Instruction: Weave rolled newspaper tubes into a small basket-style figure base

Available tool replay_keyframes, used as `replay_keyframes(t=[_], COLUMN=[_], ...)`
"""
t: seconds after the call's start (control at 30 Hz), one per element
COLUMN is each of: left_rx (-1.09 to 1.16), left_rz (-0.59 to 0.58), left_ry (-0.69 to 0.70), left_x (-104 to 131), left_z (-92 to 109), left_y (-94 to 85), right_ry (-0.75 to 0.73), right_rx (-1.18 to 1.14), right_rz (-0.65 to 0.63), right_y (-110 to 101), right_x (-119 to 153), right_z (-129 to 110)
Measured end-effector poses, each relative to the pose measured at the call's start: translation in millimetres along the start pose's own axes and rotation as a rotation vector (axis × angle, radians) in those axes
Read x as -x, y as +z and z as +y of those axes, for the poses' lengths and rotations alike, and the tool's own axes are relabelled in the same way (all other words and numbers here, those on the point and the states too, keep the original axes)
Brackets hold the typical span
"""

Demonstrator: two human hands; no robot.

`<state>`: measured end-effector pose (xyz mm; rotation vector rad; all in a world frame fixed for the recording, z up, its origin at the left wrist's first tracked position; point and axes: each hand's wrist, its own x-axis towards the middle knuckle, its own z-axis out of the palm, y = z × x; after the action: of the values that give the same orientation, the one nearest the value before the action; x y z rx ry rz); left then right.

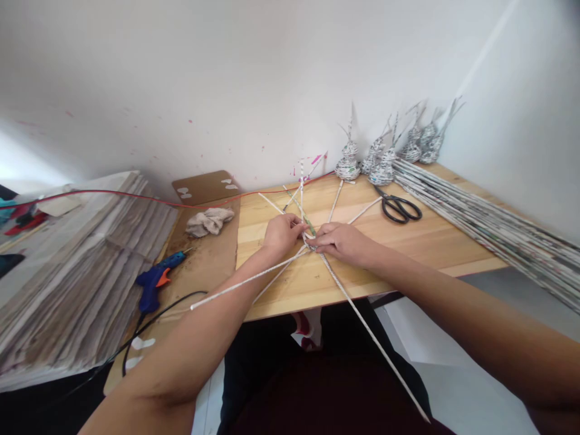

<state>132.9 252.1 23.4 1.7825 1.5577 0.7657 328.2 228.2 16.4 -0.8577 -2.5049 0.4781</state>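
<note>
Several thin rolled paper sticks cross at one point on the wooden board [281, 284] and spread outward like spokes. My left hand [284, 234] is at the left of the crossing, its fingers closed on the sticks there. Just to the right, my right hand [339, 241] pinches the same crossing, thumb and fingers together. One long paper stick [371, 332] runs from the crossing over the board's front edge toward my lap. Another paper stick [249, 280] passes over my left forearm. The exact centre is partly hidden by my fingers.
Black-handled scissors [401, 209] lie right of my hands. Woven paper figures [348, 162] stand along the wall, beside a bundle of long paper sticks [480, 223]. On the left are a blue glue gun [156, 281], a crumpled cloth [209, 222] and stacked newspapers [86, 260]. A red cord [199, 203] crosses behind.
</note>
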Motion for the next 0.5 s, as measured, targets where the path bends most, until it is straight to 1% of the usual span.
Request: replay_keyframes(t=[0.1, 0.17, 0.23, 0.3, 0.37, 0.4, 0.5], left_rx=[0.071, 0.047, -0.064, -0.266, -0.438, -0.486, -0.501], left_rz=[-0.045, -0.061, -0.058, -0.075, -0.114, -0.146, -0.270], left_ry=[0.032, 0.074, 0.119, 0.134, 0.070, 0.030, -0.076], left_x=[1, 5, 16, 32, 52, 61, 85], left_z=[-1, -2, -2, -2, -4, -4, -5], left_y=[-1.8, -8.4, -20.0, -34.9, -49.1, -54.6, -62.4], right_ry=[0.019, 0.071, 0.112, 0.108, 0.075, 0.061, 0.041], right_rx=[0.020, 0.005, -0.003, 0.017, 0.049, 0.060, 0.074], right_rz=[-0.006, -0.001, 0.000, -0.010, -0.021, -0.028, -0.045], right_y=[4, 6, 6, 5, 4, 4, 3], right_x=[-2, -3, -4, -5, -4, -4, -3], right_z=[-4, -8, -10, -12, -12, -11, -8])
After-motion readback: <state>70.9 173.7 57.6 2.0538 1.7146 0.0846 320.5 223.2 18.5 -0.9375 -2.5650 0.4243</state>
